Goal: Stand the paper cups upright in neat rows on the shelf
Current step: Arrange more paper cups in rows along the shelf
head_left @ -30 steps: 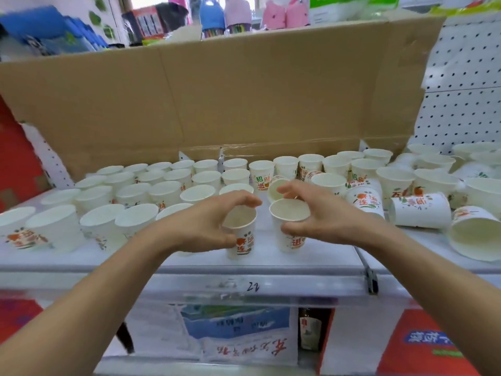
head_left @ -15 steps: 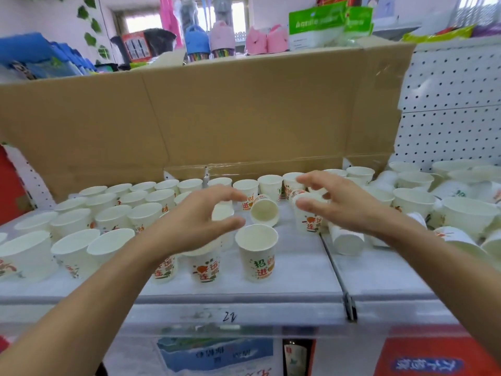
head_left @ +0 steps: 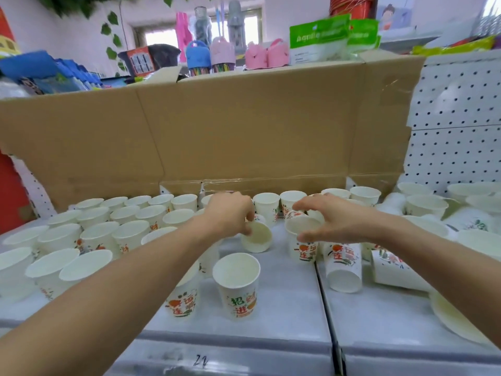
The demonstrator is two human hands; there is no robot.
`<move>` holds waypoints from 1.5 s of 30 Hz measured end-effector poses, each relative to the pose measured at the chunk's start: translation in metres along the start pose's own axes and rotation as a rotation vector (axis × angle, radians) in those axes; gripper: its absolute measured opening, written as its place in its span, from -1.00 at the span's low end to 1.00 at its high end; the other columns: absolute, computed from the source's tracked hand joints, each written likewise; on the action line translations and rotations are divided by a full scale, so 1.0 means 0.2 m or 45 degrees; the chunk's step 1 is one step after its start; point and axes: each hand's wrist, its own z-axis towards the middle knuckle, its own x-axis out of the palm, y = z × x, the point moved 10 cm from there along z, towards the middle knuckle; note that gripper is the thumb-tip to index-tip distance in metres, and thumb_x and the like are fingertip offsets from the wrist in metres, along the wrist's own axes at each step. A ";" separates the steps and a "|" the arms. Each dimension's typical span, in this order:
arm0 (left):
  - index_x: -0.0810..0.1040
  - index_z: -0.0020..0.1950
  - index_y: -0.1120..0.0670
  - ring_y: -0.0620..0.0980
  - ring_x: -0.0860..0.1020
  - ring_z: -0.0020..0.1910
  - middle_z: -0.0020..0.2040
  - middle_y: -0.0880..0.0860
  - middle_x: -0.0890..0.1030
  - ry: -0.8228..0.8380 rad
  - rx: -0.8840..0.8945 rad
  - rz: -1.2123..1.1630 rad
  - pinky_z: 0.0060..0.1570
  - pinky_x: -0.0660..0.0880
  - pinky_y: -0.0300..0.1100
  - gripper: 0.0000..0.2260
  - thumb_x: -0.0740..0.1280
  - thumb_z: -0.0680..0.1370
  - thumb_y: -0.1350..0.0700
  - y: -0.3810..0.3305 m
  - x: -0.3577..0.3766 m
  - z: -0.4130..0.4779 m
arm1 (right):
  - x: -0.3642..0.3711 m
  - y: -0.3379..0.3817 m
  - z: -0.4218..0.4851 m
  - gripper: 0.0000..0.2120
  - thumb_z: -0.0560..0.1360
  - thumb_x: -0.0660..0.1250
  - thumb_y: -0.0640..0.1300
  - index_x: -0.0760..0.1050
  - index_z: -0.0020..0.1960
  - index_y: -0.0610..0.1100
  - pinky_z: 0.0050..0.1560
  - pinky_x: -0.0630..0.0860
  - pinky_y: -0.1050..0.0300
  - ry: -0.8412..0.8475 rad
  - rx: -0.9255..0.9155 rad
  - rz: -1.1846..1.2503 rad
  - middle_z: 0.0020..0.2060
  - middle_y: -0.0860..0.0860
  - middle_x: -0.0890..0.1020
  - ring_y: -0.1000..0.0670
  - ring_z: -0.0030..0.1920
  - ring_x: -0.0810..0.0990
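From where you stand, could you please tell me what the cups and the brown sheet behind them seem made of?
The cups look like matte white paper, printed outside, with thin rims. The brown sheet is likely cardboard: matte, creased, torn edge.

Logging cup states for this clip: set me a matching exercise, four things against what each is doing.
Things:
1. left hand
2. right hand
3. front cup
4. near-right cup

States:
A. lies on its side
B. grips an upright cup near its rim
C. stands upright, untouched
D. pinches a tilted cup

Pairs: 1-D, 2-B, 3-C, 4-A
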 end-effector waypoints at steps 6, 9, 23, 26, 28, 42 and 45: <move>0.65 0.01 -0.10 0.00 0.58 -0.12 -0.06 -0.09 0.66 -0.056 -0.010 -0.137 -0.24 0.36 -0.21 -0.84 0.34 0.49 0.08 0.06 -0.07 0.09 | 0.04 -0.03 0.02 -0.26 0.37 0.41 0.24 0.19 0.45 0.14 0.21 0.31 0.11 0.112 0.069 -0.118 0.31 0.09 0.39 0.13 0.20 0.21; 0.68 0.01 -0.08 -0.04 0.61 -0.12 -0.10 -0.10 0.67 0.140 0.065 -0.312 -0.23 0.48 -0.20 -0.83 0.35 0.49 0.12 0.10 -0.02 0.13 | 0.05 -0.06 0.07 -0.22 0.34 0.41 0.29 0.19 0.46 0.15 0.22 0.36 0.07 0.139 0.103 -0.108 0.27 0.10 0.45 0.10 0.20 0.28; 0.52 0.26 -0.21 -0.17 0.52 0.10 0.14 -0.22 0.56 0.372 0.396 -0.506 0.12 0.50 -0.05 -0.38 0.39 0.26 -0.41 0.00 0.08 0.01 | 0.07 -0.04 0.13 -0.27 0.31 0.44 0.26 0.23 0.40 0.20 0.12 0.44 0.12 0.161 0.161 -0.139 0.22 0.19 0.45 0.12 0.10 0.44; 0.54 0.24 -0.19 -0.16 0.52 0.07 0.10 -0.21 0.56 0.367 0.412 -0.532 0.08 0.52 -0.07 -0.45 0.48 0.29 -0.30 0.02 0.06 0.00 | 0.10 0.05 0.15 -0.30 0.35 0.45 0.20 0.25 0.40 0.17 0.06 0.32 0.22 0.141 0.080 -0.123 0.22 0.21 0.41 0.17 0.11 0.37; 0.53 0.24 -0.19 -0.18 0.51 0.06 0.10 -0.21 0.55 0.406 0.405 -0.523 0.06 0.52 -0.12 -0.45 0.51 0.29 -0.27 0.05 0.06 -0.02 | 0.14 0.11 0.16 -0.32 0.35 0.45 0.18 0.27 0.39 0.17 0.03 0.30 0.26 0.130 0.031 -0.091 0.17 0.21 0.41 0.20 0.08 0.35; 0.65 0.13 -0.08 -0.12 0.58 0.04 0.08 -0.13 0.65 0.275 0.122 -0.483 0.09 0.51 -0.17 -0.77 0.45 0.48 -0.03 0.31 0.11 0.26 | -0.04 0.04 0.30 -0.59 0.48 0.36 -0.11 0.45 0.30 0.14 0.09 0.54 0.14 0.287 0.005 0.029 0.07 0.18 0.55 0.17 0.03 0.56; 0.67 0.04 -0.16 -0.06 0.59 0.01 0.04 -0.18 0.66 0.238 0.069 -0.291 0.03 0.55 -0.10 -0.83 0.46 0.45 -0.05 0.31 0.18 0.33 | 0.05 0.01 0.36 -0.62 0.49 0.35 0.08 0.43 0.30 0.14 0.09 0.51 0.12 0.360 0.029 -0.124 0.10 0.16 0.54 0.11 0.05 0.54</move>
